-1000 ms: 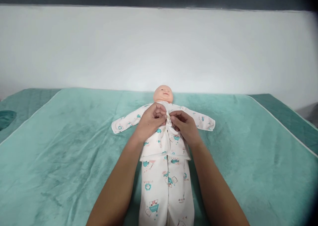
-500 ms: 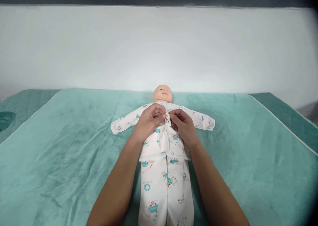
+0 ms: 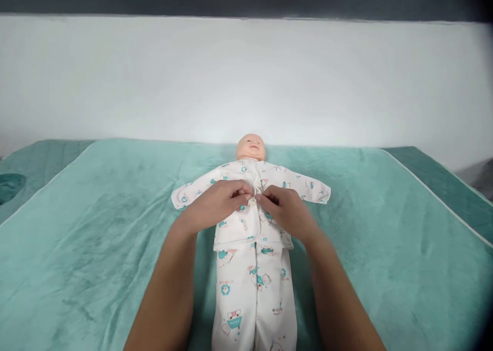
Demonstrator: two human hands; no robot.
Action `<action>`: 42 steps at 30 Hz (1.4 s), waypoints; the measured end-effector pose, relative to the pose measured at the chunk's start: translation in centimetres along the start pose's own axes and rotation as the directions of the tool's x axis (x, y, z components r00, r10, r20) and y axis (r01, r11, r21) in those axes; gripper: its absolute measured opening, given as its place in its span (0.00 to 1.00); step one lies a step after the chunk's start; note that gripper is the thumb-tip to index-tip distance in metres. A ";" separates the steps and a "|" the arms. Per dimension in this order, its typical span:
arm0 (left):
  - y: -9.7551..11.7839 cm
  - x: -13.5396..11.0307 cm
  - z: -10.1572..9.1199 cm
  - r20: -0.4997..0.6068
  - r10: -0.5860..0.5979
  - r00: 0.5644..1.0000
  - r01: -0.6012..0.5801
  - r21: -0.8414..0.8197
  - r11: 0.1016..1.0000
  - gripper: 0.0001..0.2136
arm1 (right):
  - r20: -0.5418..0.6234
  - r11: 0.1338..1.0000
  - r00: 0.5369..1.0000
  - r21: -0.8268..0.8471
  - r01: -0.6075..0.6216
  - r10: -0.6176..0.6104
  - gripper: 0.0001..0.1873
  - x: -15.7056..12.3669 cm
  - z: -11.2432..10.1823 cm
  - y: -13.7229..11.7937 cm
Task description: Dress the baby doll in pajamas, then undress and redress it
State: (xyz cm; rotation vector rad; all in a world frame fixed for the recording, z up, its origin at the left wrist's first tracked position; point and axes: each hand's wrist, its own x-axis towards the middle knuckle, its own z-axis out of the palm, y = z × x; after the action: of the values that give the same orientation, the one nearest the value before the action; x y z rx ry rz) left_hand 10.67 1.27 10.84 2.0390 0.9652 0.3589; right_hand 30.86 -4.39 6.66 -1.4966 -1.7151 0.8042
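A baby doll (image 3: 250, 147) lies on its back, its head at the far edge of the bed. It wears a white printed shirt (image 3: 239, 230) with both sleeves spread sideways, and matching trousers (image 3: 236, 305) below. Over the chest, my left hand (image 3: 227, 202) pinches the shirt's front at the middle opening, thumb against fingers. Opposite it, my right hand (image 3: 283, 207) pinches the other edge of the same opening. The fingertips are close together, and whatever small fastener lies between them is too small to make out clearly.
A green plush cover (image 3: 96, 248) spreads beneath the doll, with wrinkles at the left. Darker green fabric (image 3: 442, 186) edged in white shows at the right. A white wall (image 3: 246, 78) stands behind the bed, with a dark band along its top.
Both hands have moved down the shirt's front from near the neck to mid-chest. The upper chest of the shirt now shows. The view has tilted slightly.
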 end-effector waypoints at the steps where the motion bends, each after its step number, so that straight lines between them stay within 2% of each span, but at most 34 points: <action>1: 0.0 -0.1 0.0 0.006 0.007 1.000 -0.008 0.009 1.000 0.10 | 0.054 1.000 0.999 0.017 0.005 -0.006 0.19 -0.1 -0.4 0.1; 4: 0.0 -0.3 0.2 0.035 0.028 0.999 -0.027 -0.027 0.999 0.09 | 0.144 0.998 0.987 0.000 0.069 -0.068 0.15 -0.4 -1.0 0.1; 6: -0.1 -0.2 0.3 0.059 0.033 0.998 -0.028 -0.073 0.997 0.09 | 0.128 0.986 0.982 -0.081 0.149 -0.138 0.14 -0.4 -0.6 0.0; 8: -0.3 -0.1 0.3 0.066 0.034 0.997 -0.027 -0.109 0.994 0.10 | 0.095 0.975 0.984 -0.152 0.165 -0.152 0.14 -0.4 0.3 -0.4; 13: -0.8 -0.1 -0.2 0.076 0.041 0.996 -0.028 -0.158 0.987 0.11 | 0.001 0.971 1.000 -0.238 0.003 -0.003 0.18 -0.5 1.6 -1.1; 19: -1.3 -0.8 -1.1 0.097 0.075 0.992 -0.036 -0.356 0.934 0.10 | 0.052 0.988 0.999 -0.157 -0.009 0.017 0.20 -0.2 1.3 -1.1; 23: -1.3 -0.5 -0.8 0.120 0.077 0.990 -0.021 -0.411 0.911 0.10 | -0.075 0.926 0.993 -0.360 -0.115 0.094 0.10 -0.5 2.6 -1.9; 25: -1.2 -0.2 -0.5 0.122 0.063 0.990 -0.007 -0.415 0.910 0.10 | -0.084 0.914 0.991 -0.385 -0.129 0.105 0.06 -0.6 2.7 -2.1; 27: -1.0 0.0 -0.2 0.118 0.047 0.992 0.006 -0.419 0.908 0.10 | -0.023 0.951 0.997 -0.296 -0.082 0.079 0.08 -0.6 2.0 -1.8; 30: -0.7 0.3 0.2 0.084 0.028 0.996 0.013 -0.446 0.895 0.08 | 0.108 0.993 0.992 0.091 -0.073 0.063 0.13 -0.4 0.3 -0.5; 32: -0.5 0.4 0.4 0.067 0.029 0.997 0.007 -0.477 0.879 0.08 | 0.154 0.912 0.987 0.396 -0.110 0.052 0.15 -0.3 -0.5 0.4; 34: -0.4 0.4 0.5 0.067 0.043 0.997 -0.003 -0.508 0.862 0.07 | 0.156 0.808 0.988 0.581 -0.099 0.008 0.17 -0.2 -0.7 0.8; 37: -0.4 0.5 0.7 0.070 0.068 0.995 -0.020 -0.541 0.841 0.08 | 0.188 0.762 0.980 0.643 -0.074 -0.063 0.18 -0.1 0.0 0.8; 42: -0.5 0.7 0.8 0.034 0.070 0.997 -0.039 -0.562 0.826 0.07 | 0.215 0.733 0.974 0.674 -0.098 -0.067 0.19 0.0 1.0 0.8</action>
State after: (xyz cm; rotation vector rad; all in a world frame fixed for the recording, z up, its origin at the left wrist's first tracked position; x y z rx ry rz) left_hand 11.35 1.48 9.88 1.5236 0.6631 0.5460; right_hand 30.47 -4.24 5.51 -0.9236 -1.3147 1.4718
